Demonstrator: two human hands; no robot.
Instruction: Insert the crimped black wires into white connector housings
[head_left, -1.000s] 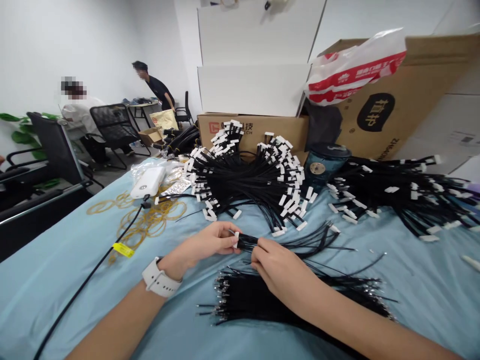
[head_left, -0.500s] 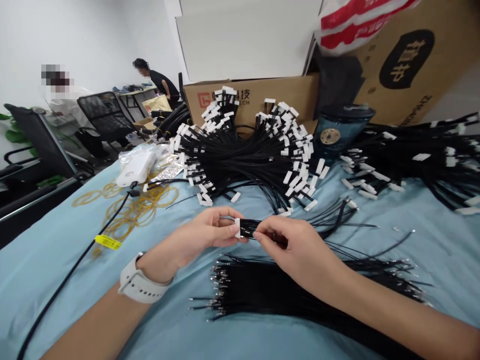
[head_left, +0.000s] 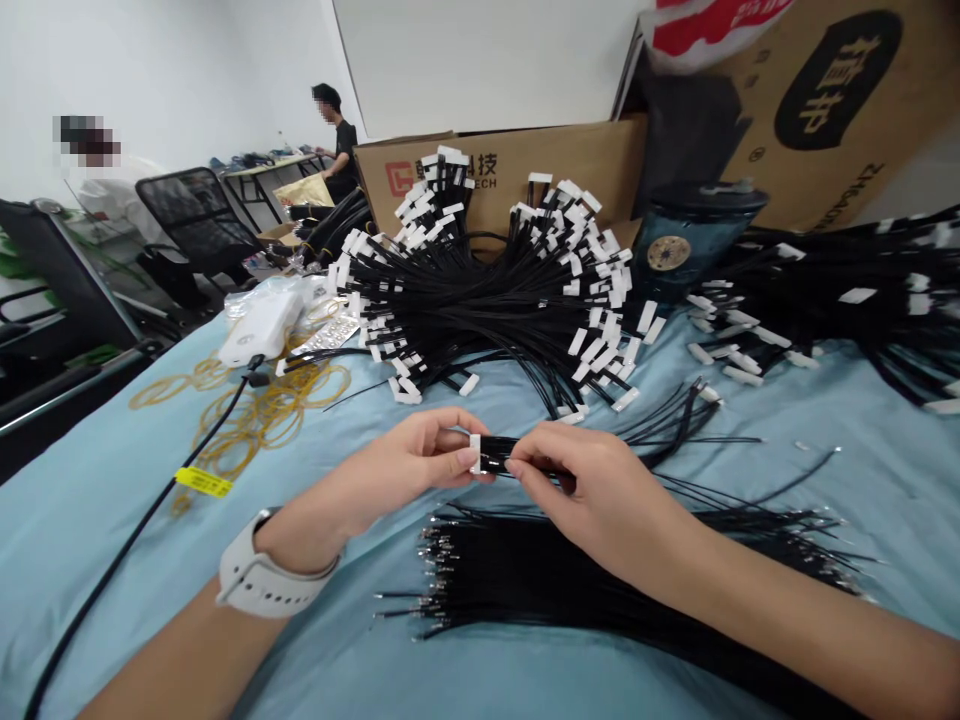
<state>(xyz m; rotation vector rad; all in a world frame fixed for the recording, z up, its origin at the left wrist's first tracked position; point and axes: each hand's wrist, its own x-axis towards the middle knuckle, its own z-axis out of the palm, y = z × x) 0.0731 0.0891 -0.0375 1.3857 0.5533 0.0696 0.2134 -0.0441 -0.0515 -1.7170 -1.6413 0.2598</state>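
Left hand (head_left: 405, 452) and right hand (head_left: 581, 490) are pinching a small bundle of black cables (head_left: 499, 453) between them, white tab (head_left: 475, 453) poking out (fingers (head_left: 536, 462) hide the rest, can't make out any connectors), right above the crimped-end wire pile (head_left: 480, 572), big white-tagged cable fan (head_left: 480, 310) behind.

the brown carton (head_left: 585, 150) shows a red logo (head_left: 399, 178) and the printed "技" and "ech"; right of it, a bigger carton (head_left: 922, 100) carries "植护" in a black oval (head_left: 838, 80), with skewed latin lettering below, unreadable.
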